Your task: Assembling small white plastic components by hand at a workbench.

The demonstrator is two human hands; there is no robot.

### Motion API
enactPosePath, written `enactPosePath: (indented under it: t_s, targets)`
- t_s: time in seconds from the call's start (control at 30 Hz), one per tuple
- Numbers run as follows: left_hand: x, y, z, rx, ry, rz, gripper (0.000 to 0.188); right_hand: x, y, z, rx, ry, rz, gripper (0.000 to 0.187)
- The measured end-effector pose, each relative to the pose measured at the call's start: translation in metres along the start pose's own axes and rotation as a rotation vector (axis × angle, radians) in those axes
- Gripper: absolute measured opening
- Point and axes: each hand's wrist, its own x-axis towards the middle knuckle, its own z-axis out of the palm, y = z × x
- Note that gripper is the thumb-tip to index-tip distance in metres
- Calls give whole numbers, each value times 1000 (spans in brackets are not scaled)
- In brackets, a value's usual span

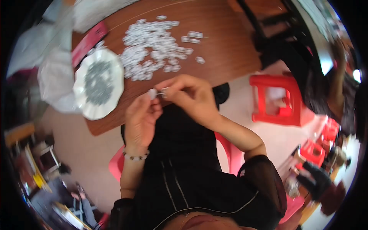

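My left hand (141, 120), with a beaded bracelet at the wrist, pinches a small white piece (152, 94) between thumb and fingertips. Close against it, my right hand (196, 97) is closed in a pinch on a thin metal pin (159, 93), which spans the short gap between the hands. A second small whitish bit (165, 92) shows at the right fingertips; its kind is too blurred to tell. Both hands are held just off the near edge of the brown table (226, 50). On the table lies a loose heap of small white pieces (153, 42).
Left of the heap, a white scalloped plate (79, 92) holds many small grey metal pieces (100, 82). Beside it are a pink packet (89, 43) and a clear plastic bag (55, 82). A red stool (280, 80) stands to the right, near a person in dark clothing (320, 80).
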Motion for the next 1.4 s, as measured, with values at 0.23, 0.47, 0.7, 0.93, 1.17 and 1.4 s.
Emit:
enactPosePath:
  t_s: [0.23,0.47,0.7,0.93,1.17,1.4]
  targets:
    - [-7,6,-3,-164,59,-116,22,0,1,9,-96,-10,19,7]
    - [-6,5,7,-215,88,-145,19,-1,8,9,-137,3,-29,7]
    - [-8,0,10,-203,64,-134,20,-2,8,13,-104,50,-20,6]
    - [-7,-3,9,-226,53,-120,19,-2,8,13,-107,45,-30,6]
    - [-9,-4,11,-205,71,-79,23,-1,11,13,-79,49,-36,6]
    - [-10,-6,12,-168,77,-39,23,-1,12,13,-88,66,-28,6]
